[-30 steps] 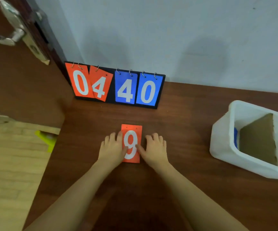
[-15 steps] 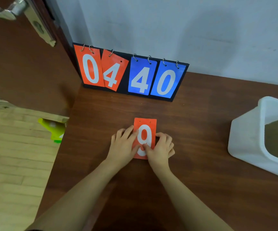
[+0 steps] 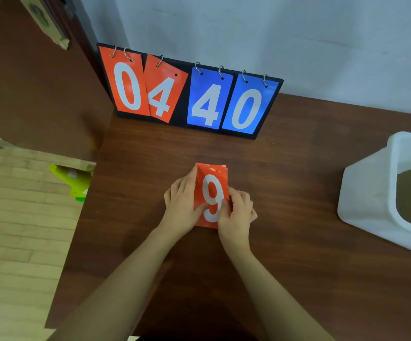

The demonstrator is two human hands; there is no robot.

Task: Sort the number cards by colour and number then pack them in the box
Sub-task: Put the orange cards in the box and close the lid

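Head view. Orange card stack (image 3: 211, 183), white 9 on top, lying on dark wooden table (image 3: 298, 180), near the middle. Held between both hands: left hand (image 3: 183, 207) flat against the stack's left edge, fingers (image 3: 189, 178) stretched along that edge up to the top corner, thumb across the lower face. Right hand (image 3: 236, 217) curled at the lower right corner, thumb on the tail of the 9, other fingers bent around the right edge (tips hidden under the stack, so depth of hold not readable). Stack's upper right part uncovered. Several card edges visible at the top; count not readable.

Behind the stack, well apart, black scoreboard stand (image 3: 268, 114) upright against the wall, ring-hung cards reading orange 0, orange 4 (tilted, hanging by one ring), blue 4, blue 0. White box (image 3: 366, 198) at the right table edge, well apart from both hands, brown cardboard inside.
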